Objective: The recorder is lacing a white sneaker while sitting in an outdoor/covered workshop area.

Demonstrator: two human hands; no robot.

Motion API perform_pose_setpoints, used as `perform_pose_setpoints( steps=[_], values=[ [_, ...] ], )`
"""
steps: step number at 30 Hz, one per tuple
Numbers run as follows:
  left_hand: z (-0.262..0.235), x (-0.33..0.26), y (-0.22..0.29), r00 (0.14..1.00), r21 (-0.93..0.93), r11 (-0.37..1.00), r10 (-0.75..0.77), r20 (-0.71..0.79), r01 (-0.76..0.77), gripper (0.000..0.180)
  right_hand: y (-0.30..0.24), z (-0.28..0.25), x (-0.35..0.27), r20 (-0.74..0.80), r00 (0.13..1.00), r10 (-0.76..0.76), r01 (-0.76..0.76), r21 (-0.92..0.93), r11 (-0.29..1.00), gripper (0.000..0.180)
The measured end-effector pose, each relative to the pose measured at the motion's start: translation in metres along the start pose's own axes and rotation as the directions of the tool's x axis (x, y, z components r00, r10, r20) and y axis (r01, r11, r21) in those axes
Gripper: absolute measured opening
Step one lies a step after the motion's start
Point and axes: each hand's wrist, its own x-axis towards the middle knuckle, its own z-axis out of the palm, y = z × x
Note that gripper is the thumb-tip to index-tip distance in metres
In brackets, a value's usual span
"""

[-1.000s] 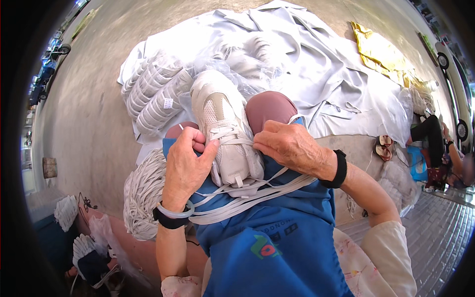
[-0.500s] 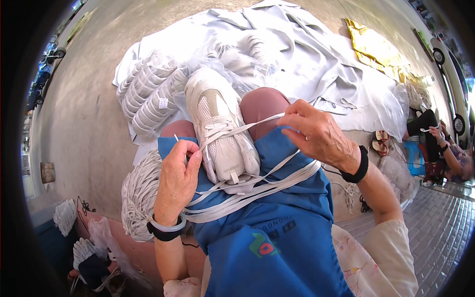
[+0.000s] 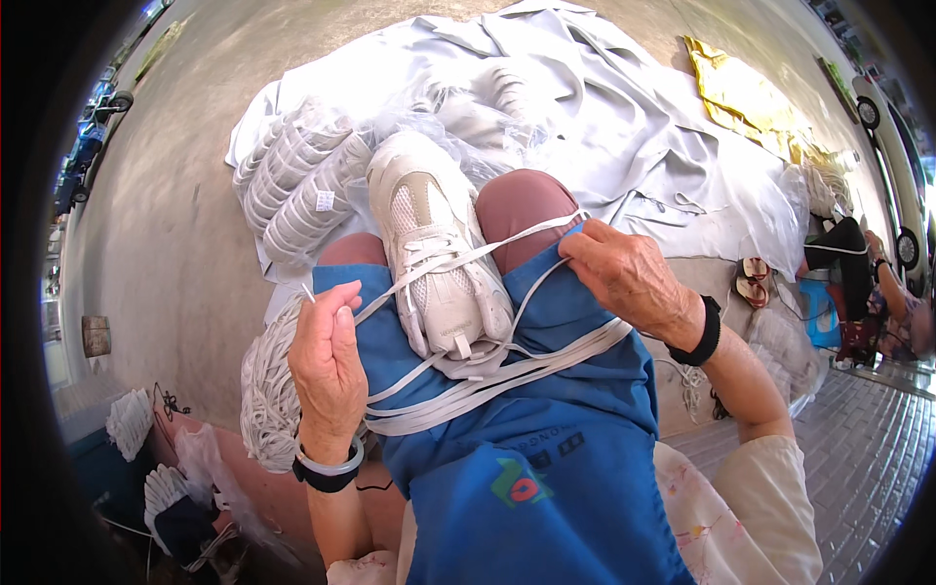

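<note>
A white and beige sneaker (image 3: pixel 450 283) rests between my knees, its toe pointing away from me. White shoelace crosses the upper part of its lacing and stretches out to both sides. My left hand (image 3: pixel 330 375) pinches one lace end, with a thin white tip sticking up past the fingers. On the other side my right hand (image 3: pixel 629 278) grips the opposite lace by the right knee, fingers pressed together. A loose bunch of white shoelaces (image 3: pixel 458 413) lies across the blue apron (image 3: pixel 536 468) on my lap.
Beyond my knees, plastic-wrapped stacks of white shoe parts (image 3: pixel 292 185) lie on a grey-white sheet (image 3: pixel 624 117). A thick hank of white laces (image 3: pixel 268 390) hangs beside my left forearm. A yellow cloth (image 3: pixel 741 93) lies far right, near a seated person (image 3: pixel 902 312) and a blue stool (image 3: pixel 819 310).
My left hand has moved left and down, away from the sneaker. The right hand has shifted slightly right and lower. The lace across the sneaker now spans wider between them.
</note>
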Motion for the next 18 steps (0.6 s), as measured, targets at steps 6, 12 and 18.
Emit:
perform_pose_setpoints(
  steps=[6, 12, 18],
  values=[
    [0.004, -0.020, 0.014, 0.984, -0.069, 0.989, -0.121, 0.129, 0.131, 0.029, 0.003, -0.023, -0.004, 0.003, 0.993, 0.118, -0.117, -0.071, 0.991, 0.021],
    [0.016, -0.026, 0.014, 0.968, -0.270, 0.933, -0.204, 0.146, 0.237, 0.029, -0.046, 0.011, -0.008, 0.221, 0.964, -0.146, 0.105, 0.186, 0.977, 0.021],
    [0.015, -0.023, 0.012, 0.890, -0.309, 0.838, -0.392, 0.231, 0.449, 0.020, -0.025, 0.025, -0.008, 0.187, 0.937, -0.296, 0.278, 0.119, 0.953, 0.006]
  ],
)
